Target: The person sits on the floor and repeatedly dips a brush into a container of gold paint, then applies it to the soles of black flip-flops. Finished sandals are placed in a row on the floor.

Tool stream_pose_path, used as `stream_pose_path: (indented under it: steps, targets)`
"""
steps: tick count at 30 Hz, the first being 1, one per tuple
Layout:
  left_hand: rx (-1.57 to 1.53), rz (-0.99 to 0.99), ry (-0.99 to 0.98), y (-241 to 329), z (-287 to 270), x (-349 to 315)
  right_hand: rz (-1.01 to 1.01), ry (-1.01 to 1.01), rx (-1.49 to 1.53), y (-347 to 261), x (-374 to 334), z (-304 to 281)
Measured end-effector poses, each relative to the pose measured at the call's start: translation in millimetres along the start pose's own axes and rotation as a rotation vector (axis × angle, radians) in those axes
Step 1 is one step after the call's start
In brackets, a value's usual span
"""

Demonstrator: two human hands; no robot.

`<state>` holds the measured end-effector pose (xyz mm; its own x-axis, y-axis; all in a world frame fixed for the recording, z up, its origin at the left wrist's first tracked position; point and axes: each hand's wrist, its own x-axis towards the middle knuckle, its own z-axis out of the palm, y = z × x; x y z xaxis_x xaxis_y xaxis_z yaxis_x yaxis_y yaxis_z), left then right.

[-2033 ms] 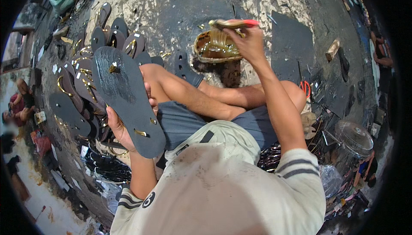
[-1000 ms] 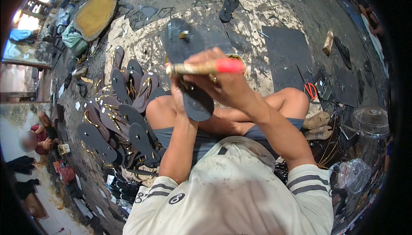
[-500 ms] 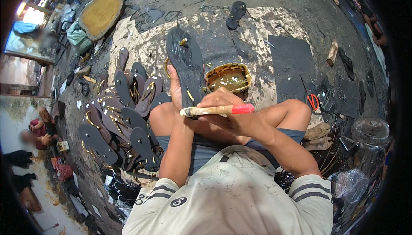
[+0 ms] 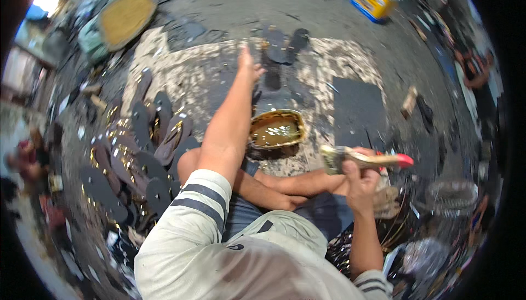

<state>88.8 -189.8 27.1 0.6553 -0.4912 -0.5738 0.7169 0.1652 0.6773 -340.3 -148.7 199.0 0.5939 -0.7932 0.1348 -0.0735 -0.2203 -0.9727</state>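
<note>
My left hand (image 4: 249, 68) is stretched far forward over the work sheet, fingers apart and nothing in it. Just right of its fingertips is a dark sandal sole (image 4: 278, 47) with gold strap ends, beside another black sole (image 4: 298, 41). A dark patch shows just below that sandal sole; whether the sole rests on the sheet I cannot tell. Over my right knee, my right hand (image 4: 361, 182) is closed around a wide paintbrush (image 4: 378, 160) with a wooden, red-tipped handle, its bristles toward the left. In front of my crossed legs stands a container of amber liquid (image 4: 276, 130), probably glue.
A heap of sandals with gold straps (image 4: 131, 157) lies left of my knee. Right of the container is a black flat sheet (image 4: 359, 111). Farther off are a yellow and blue can (image 4: 374, 0) and a round tan board (image 4: 127, 19). A wire fan cage (image 4: 452, 197) stands at right.
My left hand has let go of the sandal sole, which is now farther forward, beside the other one. My right hand has drawn back to the right with the paintbrush.
</note>
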Motion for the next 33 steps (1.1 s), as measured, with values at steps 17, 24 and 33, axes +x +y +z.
stream_pose_path:
  steps: [17,24,33]
  targets:
    - [1.19,0.835,1.053,65,-361,-374,0.272,-0.164,0.061,130,70,45]
    - [1.495,0.031,1.53,161,-427,-422,0.152,-0.378,-0.328,112,94,87]
    - [1.389,0.93,0.422,37,-261,-415,-0.349,-0.58,-1.056,180,94,131]
